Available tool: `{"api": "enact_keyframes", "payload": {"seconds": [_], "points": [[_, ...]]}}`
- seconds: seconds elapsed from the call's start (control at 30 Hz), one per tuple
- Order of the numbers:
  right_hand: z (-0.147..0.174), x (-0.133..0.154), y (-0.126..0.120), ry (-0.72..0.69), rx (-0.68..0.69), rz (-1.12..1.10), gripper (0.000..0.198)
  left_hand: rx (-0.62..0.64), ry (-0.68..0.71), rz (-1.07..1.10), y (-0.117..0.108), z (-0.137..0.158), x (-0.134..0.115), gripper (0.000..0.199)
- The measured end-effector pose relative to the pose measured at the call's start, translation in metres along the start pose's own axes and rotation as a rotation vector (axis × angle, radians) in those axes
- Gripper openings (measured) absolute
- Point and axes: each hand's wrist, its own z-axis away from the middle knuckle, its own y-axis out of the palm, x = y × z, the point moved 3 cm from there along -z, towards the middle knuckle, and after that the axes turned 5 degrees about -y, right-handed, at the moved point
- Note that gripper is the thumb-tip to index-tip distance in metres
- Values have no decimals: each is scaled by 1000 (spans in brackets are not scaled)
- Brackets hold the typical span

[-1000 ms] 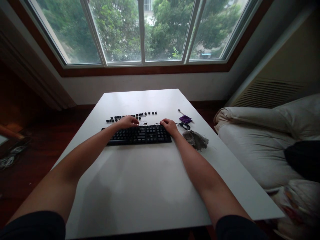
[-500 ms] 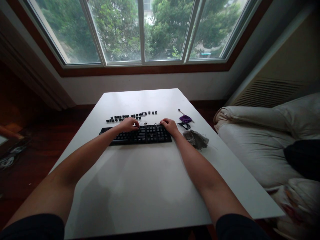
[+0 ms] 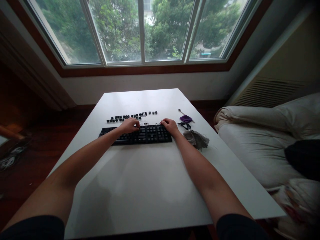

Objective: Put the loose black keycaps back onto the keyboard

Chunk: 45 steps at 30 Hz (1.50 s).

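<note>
A black keyboard (image 3: 150,136) lies across the white table in front of me. Over its upper middle, my left hand (image 3: 130,125) is closed with the fingertips pinched down at the keys; whatever sits between them is too small to make out. My right hand (image 3: 169,125) grips the keyboard's top right corner, thumb and fingers around the edge. Behind the keyboard, several loose black keycaps (image 3: 135,115) lie in uneven rows. A small ring-shaped item (image 3: 145,123) rests just beyond the keyboard's back edge.
Right of the keyboard lie a grey cloth (image 3: 197,139), a coiled black cable (image 3: 185,125), a purple cloth (image 3: 185,119) and a thin brush-like stick (image 3: 180,110). The white table (image 3: 140,186) stands before a window, with a pale sofa (image 3: 247,146) at the right.
Hardly anything differs. My left hand has shifted very slightly to the right over the keys, while my right hand stays on the keyboard's corner.
</note>
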Motion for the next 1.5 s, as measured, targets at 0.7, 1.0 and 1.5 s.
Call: {"api": "enact_keyframes", "payload": {"seconds": [0.7,1.0,1.5], "points": [[0,4,-2,-7,6,-11,31,62,-47,22,-3,-1,-5,16],[-2,1,0,-18,-2,-2,32,-27,-158,159,16,-5,28,46],[-1,-1,1,-28,-6,3,31,-119,-150,122,8,-17,24,31]]}}
